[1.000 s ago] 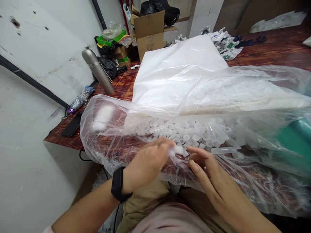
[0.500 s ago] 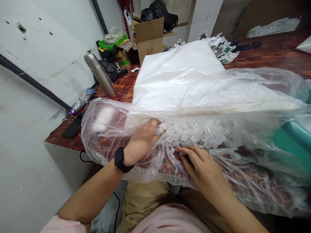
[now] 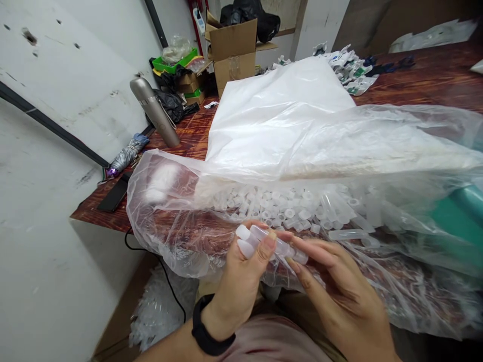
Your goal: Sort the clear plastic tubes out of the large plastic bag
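My left hand (image 3: 245, 274) is closed round a few small translucent plastic tubes (image 3: 260, 232); two white rounded ends (image 3: 243, 240) stick out past its thumb. With fingertips and thumb my right hand (image 3: 334, 281) grips the right end of a tube (image 3: 300, 255), just in front of my body. Part of what lies in the left palm is hidden by the fingers. Just beyond both hands, a heap of small white plastic caps (image 3: 264, 203) lies on a clear plastic sheet (image 3: 181, 251). A longer clear tube (image 3: 347, 235) rests at the heap's right.
A large white sack (image 3: 279, 120) lies behind the heap. A steel flask (image 3: 156, 113), a phone (image 3: 114, 193) and a folded umbrella (image 3: 128, 155) are at the left. A cardboard box (image 3: 234, 55) stands behind. A green container (image 3: 458, 226) shows at right under plastic.
Both hands have drawn back from the heap towards my body and come together. The tubes now show in the left hand, and the right hand has taken hold of one end.
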`<state>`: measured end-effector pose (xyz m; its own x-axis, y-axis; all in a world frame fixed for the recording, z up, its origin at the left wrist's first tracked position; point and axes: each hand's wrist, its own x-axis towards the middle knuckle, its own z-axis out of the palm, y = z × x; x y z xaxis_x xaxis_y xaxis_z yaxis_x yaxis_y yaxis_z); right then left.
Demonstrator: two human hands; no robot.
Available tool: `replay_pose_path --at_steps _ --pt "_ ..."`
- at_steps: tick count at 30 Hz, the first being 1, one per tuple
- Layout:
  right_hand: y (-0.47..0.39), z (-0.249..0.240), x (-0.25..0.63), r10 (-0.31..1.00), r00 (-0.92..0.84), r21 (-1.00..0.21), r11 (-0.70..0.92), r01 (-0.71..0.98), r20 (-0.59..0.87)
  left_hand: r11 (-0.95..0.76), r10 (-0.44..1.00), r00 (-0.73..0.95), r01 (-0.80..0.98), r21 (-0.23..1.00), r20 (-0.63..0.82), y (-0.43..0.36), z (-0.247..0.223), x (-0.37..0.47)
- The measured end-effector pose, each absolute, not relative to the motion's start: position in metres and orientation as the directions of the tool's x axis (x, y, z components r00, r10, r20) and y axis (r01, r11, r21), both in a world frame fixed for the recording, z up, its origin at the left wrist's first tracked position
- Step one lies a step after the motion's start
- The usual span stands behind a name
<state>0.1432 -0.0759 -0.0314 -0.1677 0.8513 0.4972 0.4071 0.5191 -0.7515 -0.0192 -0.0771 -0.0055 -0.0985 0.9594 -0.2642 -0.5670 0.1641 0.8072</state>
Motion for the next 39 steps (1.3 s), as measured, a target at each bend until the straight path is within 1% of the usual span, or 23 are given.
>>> replay_pose_path --at_steps 4,6,9,12,14,16,18,21,23,25,30,34,37,39 --pt "-0.08 -0.034 0.14 0.817 -0.191 -0.696 0.567 0.441 0.545 0.12 0.971 -0.107 -0.556 0.823 -0.214 -0.086 -0.012 -0.013" --pt "-0.081 -0.037 0.137 0.796 -0.184 -0.681 0.593 0.43 0.577 0.112 0.969 -0.111 -0.599 0.793 -0.221 -0.089 -0.012 -0.009" --pt "-0.082 -0.04 0.134 0.8 -0.183 -0.676 0.585 0.448 0.572 0.135 0.964 -0.083 -0.664 0.735 -0.252 -0.092 -0.013 -0.004" --pt "-0.079 -0.039 0.136 0.765 -0.232 -0.594 0.622 0.51 0.601 0.163 0.956 -0.064 -0.695 0.7 -0.286 -0.092 -0.016 -0.001" --pt "-0.075 -0.038 0.138 0.725 -0.267 -0.523 0.657 0.542 0.635 0.175 0.939 -0.086 -0.713 0.679 -0.333 -0.092 -0.018 0.001" --pt "-0.072 -0.037 0.139 0.699 -0.276 -0.485 0.677 0.554 0.66 0.177 0.922 -0.111 -0.731 0.659 -0.371 -0.092 -0.018 0.003" --pt "-0.07 -0.036 0.139 0.717 -0.249 -0.509 0.656 0.558 0.651 0.183 0.923 -0.103 -0.731 0.658 -0.371 -0.092 -0.018 0.006" --pt "-0.073 -0.036 0.139 0.812 -0.208 -0.608 0.554 0.569 0.545 0.19 0.934 -0.085 -0.703 0.685 -0.346 -0.093 -0.018 0.008" --pt "-0.076 -0.035 0.14 0.837 -0.263 -0.623 0.536 0.57 0.479 0.183 0.934 -0.101 -0.689 0.702 -0.342 -0.093 -0.018 0.007" --pt "-0.079 -0.034 0.142 0.827 -0.323 -0.611 0.558 0.562 0.459 0.176 0.936 -0.112 -0.673 0.719 -0.334 -0.093 -0.018 0.006" --pt "-0.084 -0.035 0.146 0.898 -0.271 -0.728 0.44 0.526 0.347 0.191 0.953 -0.064 -0.633 0.75 -0.296 -0.095 -0.018 0.004" --pt "-0.085 -0.037 0.146 0.869 -0.241 -0.697 0.491 0.523 0.432 0.193 0.957 -0.038 -0.66 0.726 -0.289 -0.095 -0.015 0.004" --pt "-0.084 -0.038 0.147 0.874 -0.235 -0.708 0.482 0.516 0.425 0.191 0.956 -0.044 -0.655 0.731 -0.29 -0.093 -0.014 0.004" --pt "-0.083 -0.038 0.149 0.862 -0.226 -0.696 0.502 0.514 0.455 0.185 0.956 -0.054 -0.653 0.734 -0.289 -0.093 -0.013 0.004"
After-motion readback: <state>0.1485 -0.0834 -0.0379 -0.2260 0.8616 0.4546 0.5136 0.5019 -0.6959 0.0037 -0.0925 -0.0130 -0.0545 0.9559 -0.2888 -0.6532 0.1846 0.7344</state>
